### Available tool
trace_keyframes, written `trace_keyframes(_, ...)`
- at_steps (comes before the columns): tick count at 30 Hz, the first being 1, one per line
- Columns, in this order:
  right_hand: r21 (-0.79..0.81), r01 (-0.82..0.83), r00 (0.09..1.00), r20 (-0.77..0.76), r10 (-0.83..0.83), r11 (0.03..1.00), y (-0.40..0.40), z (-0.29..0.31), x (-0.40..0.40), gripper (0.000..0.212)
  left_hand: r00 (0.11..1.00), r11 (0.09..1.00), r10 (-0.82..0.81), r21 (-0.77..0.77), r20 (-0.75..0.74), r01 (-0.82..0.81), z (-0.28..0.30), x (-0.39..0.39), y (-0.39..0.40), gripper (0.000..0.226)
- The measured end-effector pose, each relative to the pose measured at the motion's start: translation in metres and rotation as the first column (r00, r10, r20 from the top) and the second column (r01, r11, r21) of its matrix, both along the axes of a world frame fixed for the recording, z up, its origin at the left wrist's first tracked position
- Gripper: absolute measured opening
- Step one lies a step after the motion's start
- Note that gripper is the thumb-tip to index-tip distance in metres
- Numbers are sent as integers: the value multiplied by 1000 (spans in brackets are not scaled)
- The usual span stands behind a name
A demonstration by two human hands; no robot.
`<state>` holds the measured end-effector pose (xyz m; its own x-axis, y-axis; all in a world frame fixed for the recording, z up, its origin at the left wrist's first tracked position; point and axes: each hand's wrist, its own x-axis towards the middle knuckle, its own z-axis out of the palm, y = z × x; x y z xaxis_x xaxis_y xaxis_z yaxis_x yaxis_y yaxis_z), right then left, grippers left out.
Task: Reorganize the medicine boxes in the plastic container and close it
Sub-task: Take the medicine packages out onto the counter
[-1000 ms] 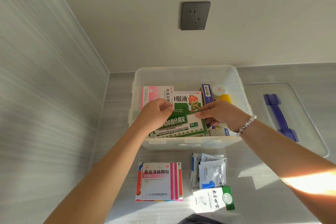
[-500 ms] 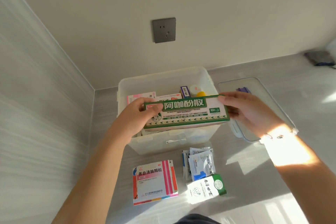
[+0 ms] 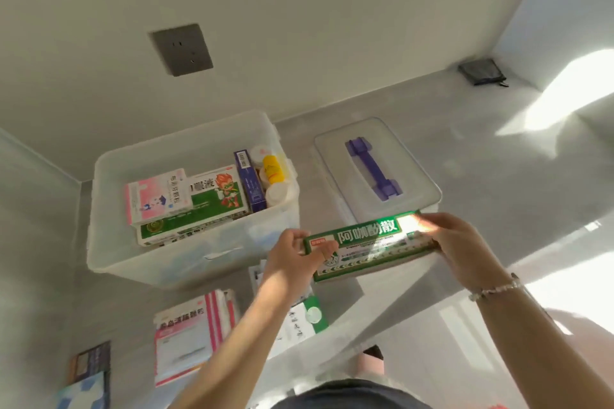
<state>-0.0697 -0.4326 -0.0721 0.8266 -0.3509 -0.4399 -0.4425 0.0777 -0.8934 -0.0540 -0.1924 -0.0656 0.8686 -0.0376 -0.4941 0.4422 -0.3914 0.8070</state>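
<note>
A long green medicine box [image 3: 368,247] hangs in the air to the right of the clear plastic container [image 3: 186,252], in front of the lid. My left hand [image 3: 292,259] grips its left end and my right hand [image 3: 461,246] grips its right end. Inside the container lie a pink box [image 3: 157,196], a white-and-green box with a cartoon figure [image 3: 216,192], an upright purple box [image 3: 249,183] and a few bottles [image 3: 274,176]. The container's lid [image 3: 375,169], with a purple handle, lies flat to the right.
On the counter in front of the container lie a pink-striped box [image 3: 189,332], a white-and-green packet [image 3: 305,319] and sachets partly hidden by my left arm. Dark and blue boxes [image 3: 88,375] sit at the lower left. A wall socket [image 3: 181,50] and a dark pouch [image 3: 481,71] lie behind.
Both hands lifted the long green box out of the container and carried it to the right, in front of the lid. The camera view swung right and tilted.
</note>
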Motion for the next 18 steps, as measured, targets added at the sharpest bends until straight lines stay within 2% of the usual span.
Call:
trace_keyframes(4, -92, -78, 992, -105, 69, 993, -43, -49, 4, 13, 977, 979, 198, 68, -79, -193, -52, 1, -47, 50)
trace_keyframes(8, -232, -212, 970, -164, 177, 949, -57, -85, 16, 17, 940, 937, 328, 162, -98, -310, -90, 0, -74, 40)
trace_keyframes(12, -301, -255, 956, -223, 192, 919, -63, -109, 27, 16, 918, 907, 372, 265, -137, -327, -113, -7, -92, 47)
trace_keyframes(18, -381, -324, 934, -277, 228, 866, -75, -123, 31, 24, 918, 887, 381, 323, -111, -329, -120, -7, -107, 39)
